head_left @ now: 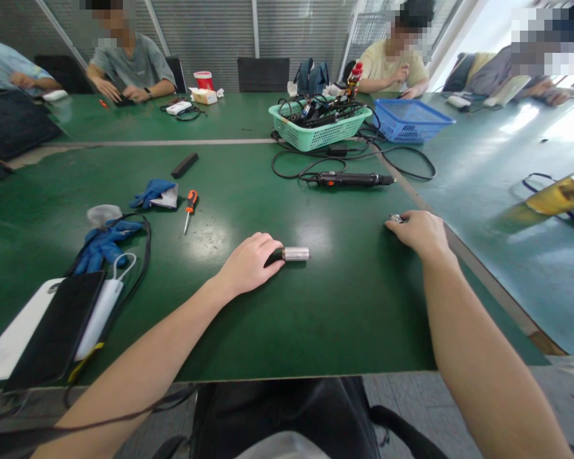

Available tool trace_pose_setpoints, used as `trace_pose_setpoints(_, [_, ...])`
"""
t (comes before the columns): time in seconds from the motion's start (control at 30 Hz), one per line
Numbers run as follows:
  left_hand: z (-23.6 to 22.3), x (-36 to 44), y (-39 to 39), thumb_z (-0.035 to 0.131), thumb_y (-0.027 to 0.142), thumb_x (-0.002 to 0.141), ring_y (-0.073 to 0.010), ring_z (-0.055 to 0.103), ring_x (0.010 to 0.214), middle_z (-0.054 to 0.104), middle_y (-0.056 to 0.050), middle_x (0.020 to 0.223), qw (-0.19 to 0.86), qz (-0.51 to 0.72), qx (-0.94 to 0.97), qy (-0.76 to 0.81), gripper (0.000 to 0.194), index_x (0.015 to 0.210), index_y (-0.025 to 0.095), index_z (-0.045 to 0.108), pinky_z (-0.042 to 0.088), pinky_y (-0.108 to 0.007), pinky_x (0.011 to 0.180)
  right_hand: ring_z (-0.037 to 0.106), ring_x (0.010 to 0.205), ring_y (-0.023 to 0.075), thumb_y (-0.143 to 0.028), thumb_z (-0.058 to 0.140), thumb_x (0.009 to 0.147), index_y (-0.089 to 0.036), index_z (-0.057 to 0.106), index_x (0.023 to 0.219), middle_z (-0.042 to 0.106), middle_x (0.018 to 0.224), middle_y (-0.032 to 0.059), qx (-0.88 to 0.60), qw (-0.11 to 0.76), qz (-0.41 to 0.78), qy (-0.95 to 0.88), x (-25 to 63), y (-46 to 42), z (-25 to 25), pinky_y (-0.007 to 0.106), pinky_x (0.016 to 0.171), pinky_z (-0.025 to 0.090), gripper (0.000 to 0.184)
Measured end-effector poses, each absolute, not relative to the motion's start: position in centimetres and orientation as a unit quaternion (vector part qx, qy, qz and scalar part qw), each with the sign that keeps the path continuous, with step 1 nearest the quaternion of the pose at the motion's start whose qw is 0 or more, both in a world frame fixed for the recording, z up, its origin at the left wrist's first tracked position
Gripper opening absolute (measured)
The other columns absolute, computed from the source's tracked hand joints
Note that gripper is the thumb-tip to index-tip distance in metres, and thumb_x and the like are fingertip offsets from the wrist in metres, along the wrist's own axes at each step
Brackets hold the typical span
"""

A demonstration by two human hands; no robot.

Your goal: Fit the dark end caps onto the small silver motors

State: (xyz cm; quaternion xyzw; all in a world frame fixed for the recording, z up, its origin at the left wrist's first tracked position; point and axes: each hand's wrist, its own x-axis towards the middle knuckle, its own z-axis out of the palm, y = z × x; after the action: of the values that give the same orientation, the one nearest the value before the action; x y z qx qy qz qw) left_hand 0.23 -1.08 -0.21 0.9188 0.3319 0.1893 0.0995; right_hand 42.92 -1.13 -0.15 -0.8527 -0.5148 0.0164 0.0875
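Observation:
My left hand (252,262) is closed around the black body of a cylindrical tool with a bare silver metal end (296,254). It lies low over the green table, pointing right. To the right, my right hand (421,233) rests at the tabletop with its fingers closed on small silvery metal pieces (397,218); their exact kind is too small to make out. Beyond that hand lies a black electric screwdriver (354,180) with its cable. An orange-handled screwdriver (190,207) sits left of my left hand.
Blue gloves (106,245), a black tablet-like slab (60,331) and a white power bank (98,319) lie at left. A green basket (318,132) of cables and tools and a blue basket (409,120) stand at the back. Several people sit around the table (220,344).

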Motion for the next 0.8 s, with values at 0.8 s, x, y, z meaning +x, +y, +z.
trace_pose_setpoints(0.8, [-0.2,0.1,-1.2,0.061,0.032,0.095,-0.024,0.057,0.101,0.062,-0.008,0.106,0.091,0.187,0.922,0.328,0.023,0.114,0.019,0.061,0.051,-0.039,0.089,0.064,0.074,0.0182,-0.032,0.072,0.081,-0.022,0.07,0.112,0.072,0.087,0.0019,-0.54,0.277,0.223,-0.763,28.4,-2.8,-0.6,0.032,0.072,0.053,0.032])
